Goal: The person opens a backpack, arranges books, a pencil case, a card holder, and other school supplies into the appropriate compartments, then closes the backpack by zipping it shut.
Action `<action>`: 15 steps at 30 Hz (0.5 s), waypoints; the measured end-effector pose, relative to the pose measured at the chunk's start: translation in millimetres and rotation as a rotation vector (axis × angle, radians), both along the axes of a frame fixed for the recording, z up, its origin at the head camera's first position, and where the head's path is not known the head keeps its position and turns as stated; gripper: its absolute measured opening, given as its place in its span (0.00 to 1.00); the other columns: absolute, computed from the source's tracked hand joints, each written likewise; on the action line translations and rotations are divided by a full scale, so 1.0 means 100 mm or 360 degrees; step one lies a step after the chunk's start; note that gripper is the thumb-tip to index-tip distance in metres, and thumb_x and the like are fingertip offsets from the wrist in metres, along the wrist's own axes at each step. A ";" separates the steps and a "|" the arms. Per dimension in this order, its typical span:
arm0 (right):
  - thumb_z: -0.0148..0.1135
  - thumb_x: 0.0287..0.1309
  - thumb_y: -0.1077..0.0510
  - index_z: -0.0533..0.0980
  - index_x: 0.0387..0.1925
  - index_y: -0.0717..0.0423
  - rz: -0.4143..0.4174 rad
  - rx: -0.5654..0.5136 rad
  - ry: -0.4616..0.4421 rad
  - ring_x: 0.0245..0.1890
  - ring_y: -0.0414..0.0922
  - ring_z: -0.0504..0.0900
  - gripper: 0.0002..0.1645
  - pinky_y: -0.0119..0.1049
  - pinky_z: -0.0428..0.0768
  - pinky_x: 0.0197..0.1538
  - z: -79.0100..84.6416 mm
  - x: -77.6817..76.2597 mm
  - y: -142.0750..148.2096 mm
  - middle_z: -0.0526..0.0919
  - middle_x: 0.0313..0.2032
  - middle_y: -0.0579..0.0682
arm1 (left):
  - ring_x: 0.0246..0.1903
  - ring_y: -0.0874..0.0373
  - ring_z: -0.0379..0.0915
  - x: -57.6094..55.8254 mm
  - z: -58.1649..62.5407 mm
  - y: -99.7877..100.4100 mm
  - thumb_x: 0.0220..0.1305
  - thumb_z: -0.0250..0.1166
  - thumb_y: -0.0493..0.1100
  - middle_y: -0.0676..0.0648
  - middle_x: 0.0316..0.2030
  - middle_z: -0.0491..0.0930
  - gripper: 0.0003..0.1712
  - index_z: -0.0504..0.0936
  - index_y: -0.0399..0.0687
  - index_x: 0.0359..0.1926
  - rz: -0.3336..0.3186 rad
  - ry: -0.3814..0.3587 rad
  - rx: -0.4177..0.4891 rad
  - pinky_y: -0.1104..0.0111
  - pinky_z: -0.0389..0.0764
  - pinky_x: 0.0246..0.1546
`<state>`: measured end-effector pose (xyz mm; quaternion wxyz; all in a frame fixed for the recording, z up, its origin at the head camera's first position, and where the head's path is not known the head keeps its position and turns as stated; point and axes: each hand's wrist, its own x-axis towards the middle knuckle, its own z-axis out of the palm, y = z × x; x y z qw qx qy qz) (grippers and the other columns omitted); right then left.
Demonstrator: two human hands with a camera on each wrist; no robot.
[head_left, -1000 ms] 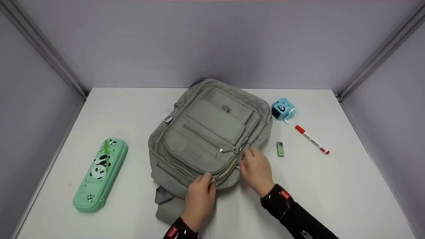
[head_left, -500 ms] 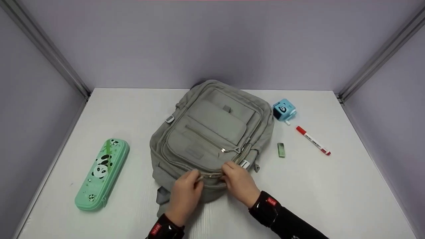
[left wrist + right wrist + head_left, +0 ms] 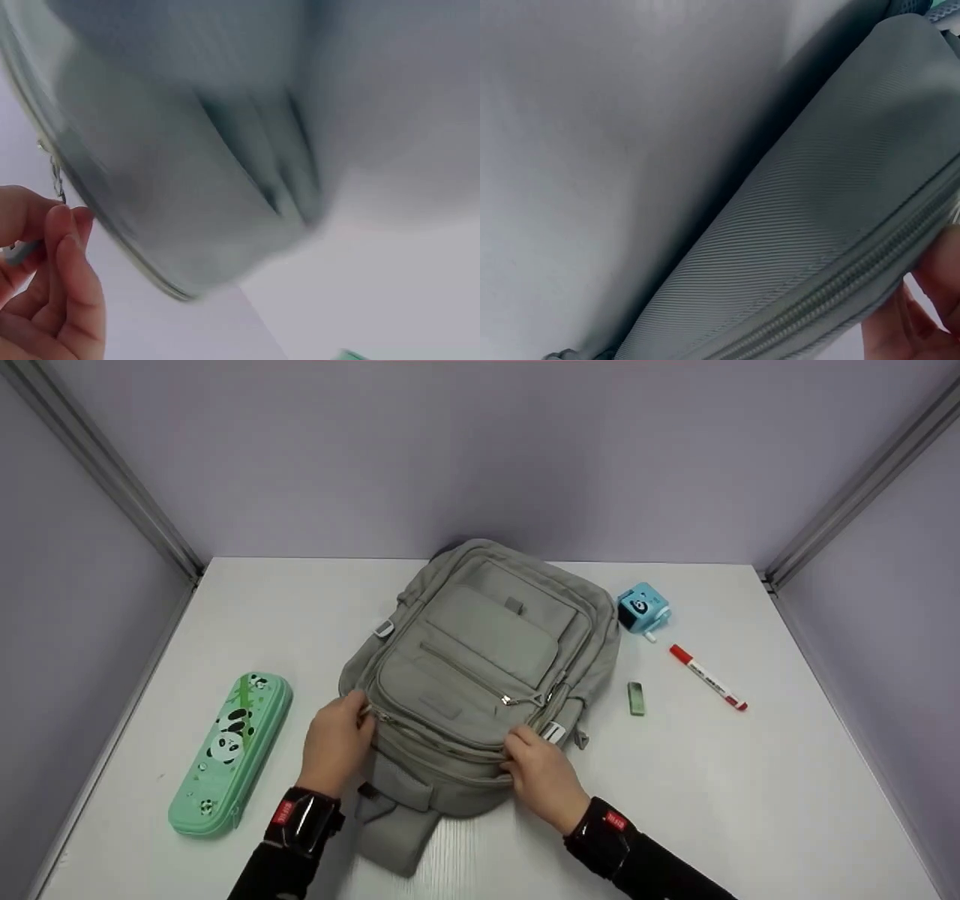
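Note:
A grey-green backpack lies front up on the white table, bottom towards me. At its lower left corner my left hand pinches a zipper pull; the left wrist view shows the pull's small metal chain above the fingertips. My right hand pinches the bag's fabric edge beside the zipper near the lower right. In the right wrist view the zipper teeth run along the edge towards that hand. The lower compartment gapes between the two hands. A strap hangs out below the bag.
To the left lies a green panda pencil case. On the right are a blue crank pencil sharpener near the bag, a small green block and a red-and-white marker. Grey panels enclose the back and sides.
The left hand has drawn the zipper pull leftward along the bag's bottom edge, and the zipper has opened. The right hand moved left and down to the bag's edge, then stayed there.

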<state>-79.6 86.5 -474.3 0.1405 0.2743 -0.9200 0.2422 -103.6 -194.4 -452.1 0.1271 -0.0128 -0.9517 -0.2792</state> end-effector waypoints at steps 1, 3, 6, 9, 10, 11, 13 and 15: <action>0.74 0.43 0.68 0.72 0.27 0.56 0.0000 -0.0003 -0.0006 0.31 0.41 0.81 0.16 0.33 0.82 0.37 -0.01 0.00 0.00 0.76 0.34 0.47 | 0.25 0.49 0.76 -0.05 -0.01 -0.04 0.59 0.66 0.31 0.43 0.23 0.77 0.10 0.72 0.42 0.27 0.0017 -0.0029 -0.0004 0.58 0.76 0.27; 0.74 0.43 0.68 0.72 0.27 0.56 -0.0001 -0.0005 -0.0018 0.31 0.41 0.81 0.16 0.33 0.82 0.37 -0.02 0.01 0.00 0.76 0.34 0.47 | 0.28 0.45 0.78 -0.15 -0.03 -0.10 0.60 0.65 0.31 0.41 0.25 0.79 0.09 0.72 0.41 0.28 0.0026 -0.0072 -0.0002 0.55 0.77 0.30; 0.74 0.44 0.69 0.73 0.28 0.56 -0.0005 -0.0011 -0.0037 0.31 0.41 0.82 0.16 0.33 0.82 0.37 -0.03 0.01 0.00 0.76 0.34 0.48 | 0.30 0.44 0.79 -0.26 -0.04 -0.17 0.61 0.65 0.32 0.40 0.26 0.80 0.10 0.71 0.42 0.29 -0.0010 -0.0138 -0.0004 0.54 0.78 0.32; 0.73 0.46 0.68 0.73 0.28 0.56 -0.0022 -0.0004 -0.0056 0.31 0.42 0.81 0.15 0.34 0.83 0.36 -0.04 0.01 -0.01 0.76 0.34 0.48 | 0.31 0.45 0.79 -0.31 -0.07 -0.22 0.62 0.64 0.32 0.41 0.27 0.80 0.11 0.69 0.43 0.28 -0.0070 -0.0182 -0.0008 0.54 0.78 0.32; 0.73 0.46 0.67 0.73 0.28 0.56 -0.0028 0.0000 -0.0060 0.31 0.42 0.81 0.15 0.35 0.83 0.36 -0.04 0.02 -0.01 0.75 0.34 0.49 | 0.31 0.46 0.79 -0.31 -0.08 -0.24 0.62 0.63 0.32 0.41 0.26 0.80 0.11 0.69 0.44 0.28 -0.0085 -0.0197 -0.0005 0.54 0.77 0.33; 0.73 0.47 0.67 0.73 0.28 0.56 -0.0032 0.0004 -0.0067 0.31 0.42 0.81 0.14 0.35 0.83 0.36 -0.04 0.02 -0.01 0.75 0.34 0.49 | 0.31 0.46 0.79 -0.31 -0.10 -0.26 0.62 0.63 0.32 0.41 0.27 0.80 0.11 0.69 0.44 0.29 -0.0095 -0.0202 0.0001 0.54 0.78 0.33; 0.73 0.47 0.67 0.73 0.28 0.56 -0.0039 0.0005 -0.0068 0.30 0.42 0.81 0.14 0.35 0.83 0.36 -0.06 0.01 0.00 0.74 0.33 0.49 | 0.33 0.45 0.80 -0.28 -0.12 -0.29 0.62 0.62 0.31 0.40 0.29 0.82 0.08 0.71 0.43 0.31 -0.0109 -0.0215 0.0033 0.53 0.79 0.36; 0.73 0.46 0.68 0.72 0.28 0.56 -0.0044 0.0007 -0.0063 0.30 0.42 0.80 0.15 0.34 0.82 0.35 -0.07 -0.01 0.02 0.74 0.32 0.49 | 0.35 0.44 0.81 -0.22 -0.14 -0.31 0.61 0.62 0.31 0.39 0.31 0.83 0.06 0.73 0.42 0.33 -0.0121 -0.0225 0.0063 0.52 0.81 0.38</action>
